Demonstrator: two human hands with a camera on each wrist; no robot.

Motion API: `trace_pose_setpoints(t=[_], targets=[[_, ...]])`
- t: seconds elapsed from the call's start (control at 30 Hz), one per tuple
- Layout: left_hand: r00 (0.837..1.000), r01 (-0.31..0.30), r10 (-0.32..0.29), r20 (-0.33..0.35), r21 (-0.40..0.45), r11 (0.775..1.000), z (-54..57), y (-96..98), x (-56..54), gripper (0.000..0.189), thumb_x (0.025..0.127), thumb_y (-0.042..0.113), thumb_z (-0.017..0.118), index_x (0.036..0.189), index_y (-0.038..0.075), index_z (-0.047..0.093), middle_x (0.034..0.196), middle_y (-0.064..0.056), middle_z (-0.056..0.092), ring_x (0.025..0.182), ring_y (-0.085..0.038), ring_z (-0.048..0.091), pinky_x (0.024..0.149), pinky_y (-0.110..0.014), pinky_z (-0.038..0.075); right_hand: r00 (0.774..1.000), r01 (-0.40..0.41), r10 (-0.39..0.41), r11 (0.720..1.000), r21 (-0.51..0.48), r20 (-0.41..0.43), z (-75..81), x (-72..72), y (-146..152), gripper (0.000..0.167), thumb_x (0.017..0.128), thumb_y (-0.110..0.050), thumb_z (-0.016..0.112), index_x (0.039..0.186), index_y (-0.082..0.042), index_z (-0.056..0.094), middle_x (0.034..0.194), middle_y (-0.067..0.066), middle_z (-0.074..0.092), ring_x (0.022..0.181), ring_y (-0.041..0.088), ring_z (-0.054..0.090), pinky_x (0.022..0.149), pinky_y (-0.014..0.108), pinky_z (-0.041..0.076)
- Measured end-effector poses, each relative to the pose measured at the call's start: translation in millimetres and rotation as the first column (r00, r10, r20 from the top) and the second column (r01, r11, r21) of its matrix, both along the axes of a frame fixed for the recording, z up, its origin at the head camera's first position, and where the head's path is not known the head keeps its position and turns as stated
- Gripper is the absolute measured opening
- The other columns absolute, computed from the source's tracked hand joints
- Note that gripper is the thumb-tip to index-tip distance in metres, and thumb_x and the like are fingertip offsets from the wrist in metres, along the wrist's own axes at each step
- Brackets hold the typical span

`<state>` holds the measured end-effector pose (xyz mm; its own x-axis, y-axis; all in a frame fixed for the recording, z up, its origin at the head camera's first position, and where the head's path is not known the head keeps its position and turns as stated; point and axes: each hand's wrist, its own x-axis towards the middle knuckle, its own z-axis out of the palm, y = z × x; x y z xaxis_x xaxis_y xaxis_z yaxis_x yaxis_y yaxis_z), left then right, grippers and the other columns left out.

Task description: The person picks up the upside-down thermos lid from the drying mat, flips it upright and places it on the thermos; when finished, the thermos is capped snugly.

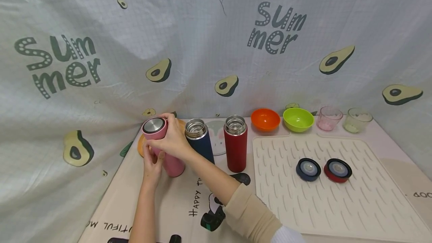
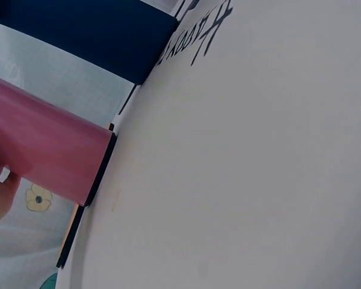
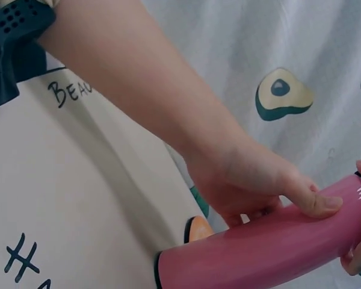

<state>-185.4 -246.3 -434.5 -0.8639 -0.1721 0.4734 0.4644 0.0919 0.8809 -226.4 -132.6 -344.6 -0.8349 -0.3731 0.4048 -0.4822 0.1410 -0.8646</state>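
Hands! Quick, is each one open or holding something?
Left hand: holding the pink bottle around its side.
Right hand: holding the same pink bottle near its top.

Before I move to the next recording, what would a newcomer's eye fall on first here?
Probably the silver-topped pink bottle at the table's left, with the left hand on its body and the right hand round its top. Next, the open blue bottle and red bottle to its right, then the blue lid and red lid on the pale mat.
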Motion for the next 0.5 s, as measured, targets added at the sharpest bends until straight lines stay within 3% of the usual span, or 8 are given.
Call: trace_pose_setpoints(t=[0.07, 0.3, 0.5], targets=[[1.000, -0.003, 0.003, -0.003, -0.013, 1.000, 0.1, -0.3, -0.3, 0.051, 0.094, 0.011, 0.048, 0.137, 0.016, 0.021, 0.122, -0.003, 0.045, 0.110, -0.015, 0.047, 0.091, -0.019, 0.039, 1.000, 0.013, -0.013, 1.000, 0.001, 0.011, -0.6, 0.5, -0.5, 0.077, 0.068, -0.019, 0.080, 0.128, -0.015, 0.032, 0.119, 0.003, 0.043, 0.104, 0.012, 0.049, 0.082, 0.022, 0.044], [1.000, -0.009, 0.009, -0.011, -0.014, 1.000, 0.4, 0.0, -0.9, 0.055, 0.094, 0.012, 0.049, 0.140, 0.017, 0.019, 0.125, 0.001, 0.042, 0.110, -0.012, 0.046, 0.090, -0.016, 0.038, 0.996, -0.081, 0.084, 0.995, -0.065, 0.043, -0.6, 3.3, 1.8, 0.078, 0.079, -0.026, 0.071, 0.141, -0.013, 0.026, 0.127, 0.008, 0.047, 0.107, 0.010, 0.050, 0.084, 0.021, 0.044], [0.998, 0.022, -0.021, -0.056, 0.007, 1.000, -0.2, 0.6, -1.1, 0.052, 0.094, 0.013, 0.050, 0.138, 0.017, 0.022, 0.122, -0.001, 0.045, 0.108, -0.013, 0.048, 0.089, -0.018, 0.039, 0.997, 0.036, -0.040, 0.997, -0.065, -0.063, -1.7, 0.0, -1.4, 0.075, 0.071, -0.027, 0.080, 0.130, -0.010, 0.038, 0.119, 0.005, 0.048, 0.102, 0.010, 0.050, 0.079, 0.019, 0.046]])
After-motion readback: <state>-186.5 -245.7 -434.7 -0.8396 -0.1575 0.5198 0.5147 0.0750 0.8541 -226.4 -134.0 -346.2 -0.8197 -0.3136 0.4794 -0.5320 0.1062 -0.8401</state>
